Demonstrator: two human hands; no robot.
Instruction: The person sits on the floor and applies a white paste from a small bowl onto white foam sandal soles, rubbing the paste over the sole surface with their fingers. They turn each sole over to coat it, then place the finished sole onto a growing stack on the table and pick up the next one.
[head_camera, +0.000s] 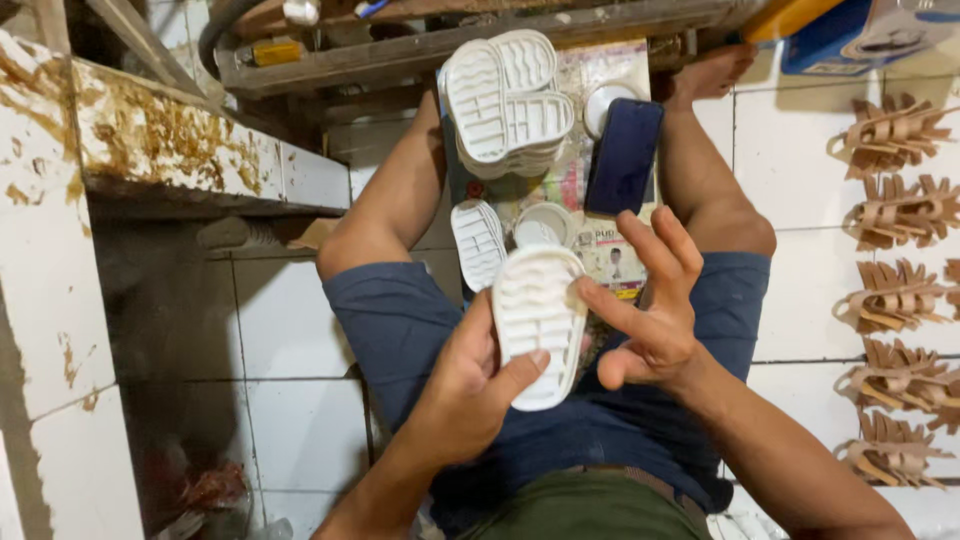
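At the far left stands a white tiled ledge (150, 140) streaked with brown stains, with white floor tiles (300, 330) below it. The person sits on the floor in blue shorts (400, 310), bare knees spread apart.

The left hand (470, 385) grips a white shoe sole (540, 320) from its left edge: the thumb lies across the ribbed tread near the lower end and the fingers (478, 322) curl behind, closed on the sole. The sole is held above the lap, between the knees, tread side facing up toward the camera, its long axis roughly upright in the picture.

Just above it, between the legs, a single white sole (478, 243) lies beside a small round white container (543, 225). Farther up sits a stack of white soles (505, 100) on a printed sheet (590, 90), and to the right of the stack a dark phone (624, 155) lies at a slight tilt, partly covering a round white lid (608, 100).

The right hand (650, 310) is at the sole's right edge, fingers (665, 250) spread wide and holding nothing; the index fingertip touches or nearly touches the sole's side, I cannot tell which.

At the far right, tan strap pieces (890, 215) lie in a column on the white tiles, well apart from the hands. A wooden beam (450, 45) runs across the top.
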